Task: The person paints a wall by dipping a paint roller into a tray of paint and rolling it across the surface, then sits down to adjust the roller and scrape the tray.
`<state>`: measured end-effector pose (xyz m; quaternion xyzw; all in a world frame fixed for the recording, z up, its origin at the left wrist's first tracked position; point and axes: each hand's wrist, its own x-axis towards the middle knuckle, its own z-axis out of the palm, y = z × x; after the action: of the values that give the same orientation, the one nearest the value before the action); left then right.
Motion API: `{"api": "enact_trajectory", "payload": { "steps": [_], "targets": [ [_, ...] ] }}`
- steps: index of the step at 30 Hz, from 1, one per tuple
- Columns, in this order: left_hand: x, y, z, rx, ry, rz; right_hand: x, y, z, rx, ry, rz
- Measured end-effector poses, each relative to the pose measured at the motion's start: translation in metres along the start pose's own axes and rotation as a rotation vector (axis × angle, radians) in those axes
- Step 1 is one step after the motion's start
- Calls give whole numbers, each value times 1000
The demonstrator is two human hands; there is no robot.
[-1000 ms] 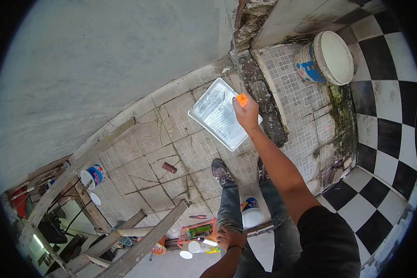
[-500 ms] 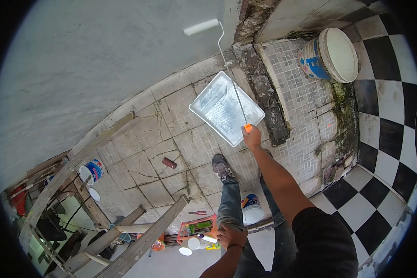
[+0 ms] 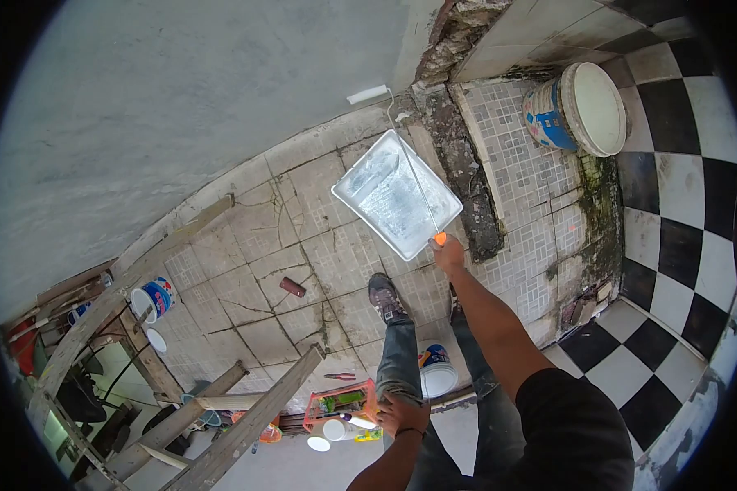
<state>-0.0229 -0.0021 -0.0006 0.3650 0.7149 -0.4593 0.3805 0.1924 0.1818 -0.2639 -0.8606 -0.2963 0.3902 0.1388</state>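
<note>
White paint roller near the base of the grey wall, reaching across a tray on the floor.
I have the right hand clamped on its orange handle; left hand at the knee, grip unclear to me.

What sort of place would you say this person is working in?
Probably a worn tiled area under renovation, judging by the paint tray, the paint roller and the cracked floor tiles.
</note>
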Motion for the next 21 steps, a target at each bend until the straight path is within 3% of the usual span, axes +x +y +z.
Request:
{"api": "enact_trajectory", "payload": {
  "steps": [12,17,21],
  "targets": [
    [3,-5,7,-9,63,30,16,-46,-19,-187,-92,-12],
    [6,-2,13,13,111,19,-7,-62,-58,-60,-60,-135],
    [4,1,4,-48,26,-10,-46,-61,-107,0,-108,-175]
  ]
}}
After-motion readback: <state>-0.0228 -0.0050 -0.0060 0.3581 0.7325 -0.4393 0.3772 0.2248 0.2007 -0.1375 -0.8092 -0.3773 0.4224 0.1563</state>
